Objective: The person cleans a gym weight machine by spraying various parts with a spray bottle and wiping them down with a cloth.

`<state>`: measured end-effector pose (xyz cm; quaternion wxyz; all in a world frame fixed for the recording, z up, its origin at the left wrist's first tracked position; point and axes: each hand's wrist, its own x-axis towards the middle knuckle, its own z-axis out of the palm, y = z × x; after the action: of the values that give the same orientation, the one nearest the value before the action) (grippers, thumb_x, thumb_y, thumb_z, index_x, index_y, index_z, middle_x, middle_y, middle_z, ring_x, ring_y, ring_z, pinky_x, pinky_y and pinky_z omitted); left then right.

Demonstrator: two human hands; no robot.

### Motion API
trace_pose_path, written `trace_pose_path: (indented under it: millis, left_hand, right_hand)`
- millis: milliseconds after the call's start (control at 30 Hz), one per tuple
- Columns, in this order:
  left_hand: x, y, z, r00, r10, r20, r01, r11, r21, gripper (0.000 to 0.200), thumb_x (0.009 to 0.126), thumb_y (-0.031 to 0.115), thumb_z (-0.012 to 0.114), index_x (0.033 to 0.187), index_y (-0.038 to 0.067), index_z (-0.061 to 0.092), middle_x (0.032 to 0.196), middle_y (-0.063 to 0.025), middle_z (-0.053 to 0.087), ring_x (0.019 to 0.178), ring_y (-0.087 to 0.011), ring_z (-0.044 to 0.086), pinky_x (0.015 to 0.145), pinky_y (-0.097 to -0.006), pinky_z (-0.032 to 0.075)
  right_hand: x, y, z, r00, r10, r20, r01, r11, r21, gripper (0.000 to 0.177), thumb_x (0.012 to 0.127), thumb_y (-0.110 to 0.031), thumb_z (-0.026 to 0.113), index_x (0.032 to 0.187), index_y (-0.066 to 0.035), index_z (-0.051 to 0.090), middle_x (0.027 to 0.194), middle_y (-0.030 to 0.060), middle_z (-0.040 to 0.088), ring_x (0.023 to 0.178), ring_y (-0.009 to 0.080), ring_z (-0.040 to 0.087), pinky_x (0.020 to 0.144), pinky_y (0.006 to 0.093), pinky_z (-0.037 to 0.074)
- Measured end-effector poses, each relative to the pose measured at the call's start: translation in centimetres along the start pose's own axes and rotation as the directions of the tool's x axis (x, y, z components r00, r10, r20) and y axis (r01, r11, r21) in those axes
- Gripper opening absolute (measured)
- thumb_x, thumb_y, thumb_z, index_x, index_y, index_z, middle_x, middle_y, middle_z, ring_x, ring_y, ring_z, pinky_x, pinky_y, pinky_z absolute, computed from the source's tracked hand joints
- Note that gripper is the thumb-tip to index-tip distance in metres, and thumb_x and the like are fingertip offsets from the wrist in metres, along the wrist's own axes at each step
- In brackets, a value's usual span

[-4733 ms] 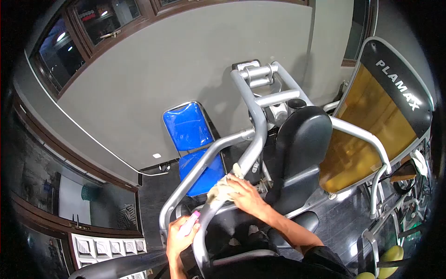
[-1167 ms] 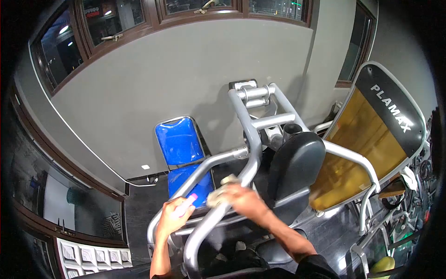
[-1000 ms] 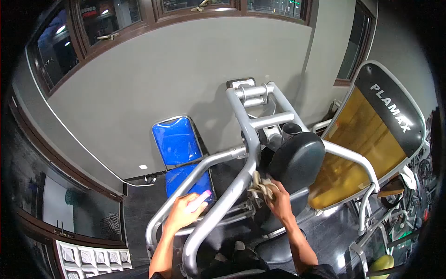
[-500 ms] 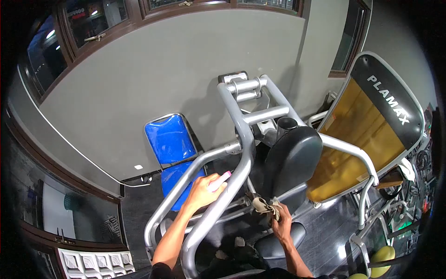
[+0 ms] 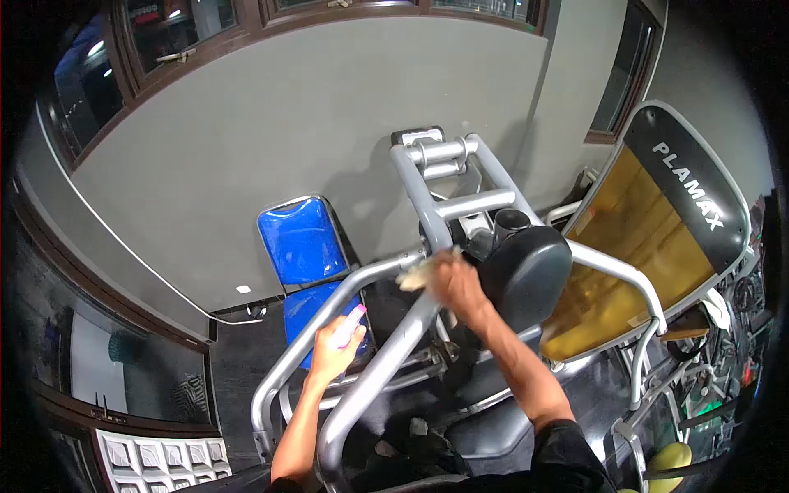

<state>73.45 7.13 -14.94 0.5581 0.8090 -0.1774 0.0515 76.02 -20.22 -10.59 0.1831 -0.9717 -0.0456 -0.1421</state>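
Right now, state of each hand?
Left hand: closed around a pink-topped object.
Right hand: closed on a pale cloth, at the silver bar.

To the right of the blue chair, you can read "PLAMAX" in white capitals, slanting down across the black upper part of the tall panel, whose lower part is amber. Above and to the left of that chair, through the window pane, you have small red lettering, too blurred to read surely.
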Motion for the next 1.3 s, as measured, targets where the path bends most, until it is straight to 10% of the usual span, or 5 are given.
trace_pose_path:
  millis: [233,400,500,567,1300]
  left_hand:
    - [-1.3,2.0,-1.7,0.992,0.099,0.072,-0.103,0.993,0.053,0.013,0.085,0.013,0.067,0.081,0.002,0.06,0.058,0.0005,0.056,0.05,-0.0061,0.053,0.046,-0.025,0.042]
    - [-2.2,4.3,-2.5,0.995,-0.055,0.088,0.057,0.998,-0.023,0.014,0.083,0.014,0.068,0.084,0.0,0.063,0.068,-0.0095,0.06,0.059,-0.0149,0.057,0.056,-0.0291,0.045]
    - [-2.7,4.5,-3.1,0.994,-0.056,0.097,0.06,0.997,-0.037,0.014,0.082,0.013,0.068,0.084,0.0,0.063,0.068,-0.0095,0.06,0.059,-0.0155,0.057,0.056,-0.0294,0.045]
    - [-3.0,4.8,-3.6,0.994,-0.059,0.088,0.062,0.998,-0.028,0.015,0.082,0.013,0.069,0.085,0.0,0.063,0.068,-0.0097,0.06,0.059,-0.0161,0.058,0.056,-0.0296,0.045]
    - [-8.6,10.9,-6.5,0.984,0.167,0.059,-0.172,0.98,0.099,0.015,0.077,0.009,0.071,0.087,-0.001,0.065,0.075,-0.0108,0.065,0.063,-0.0202,0.064,0.059,-0.03,0.049]
  right_hand:
    - [1.6,0.6,5.5,0.947,-0.277,-0.164,0.117,0.771,-0.626,0.023,0.086,-0.017,0.046,0.081,-0.009,0.068,0.082,0.0147,0.067,0.078,0.0316,0.068,0.077,0.0459,0.053]
    - [-2.5,-4.8,2.5,0.827,-0.554,0.094,0.523,0.82,0.231,0.013,0.082,-0.015,0.056,0.08,-0.004,0.063,0.084,0.02,0.065,0.069,0.0239,0.066,0.058,0.0379,0.052]
    - [-2.6,-3.7,4.3,0.843,-0.522,0.131,0.475,0.836,0.275,0.015,0.083,-0.016,0.055,0.088,-0.005,0.065,0.092,0.0187,0.065,0.075,0.0224,0.066,0.062,0.0349,0.052]
    - [-2.1,-2.9,3.4,0.914,-0.324,0.246,0.406,0.724,-0.558,0.019,0.082,-0.017,0.054,0.095,-0.009,0.066,0.104,0.0117,0.065,0.084,0.0239,0.065,0.07,0.0355,0.053]
    - [-2.0,-2.4,6.8,0.994,0.026,-0.108,-0.037,0.994,-0.103,0.023,0.088,-0.016,0.049,0.095,-0.002,0.067,0.126,0.0244,0.048,0.126,0.0473,0.036,0.102,0.0527,0.036]
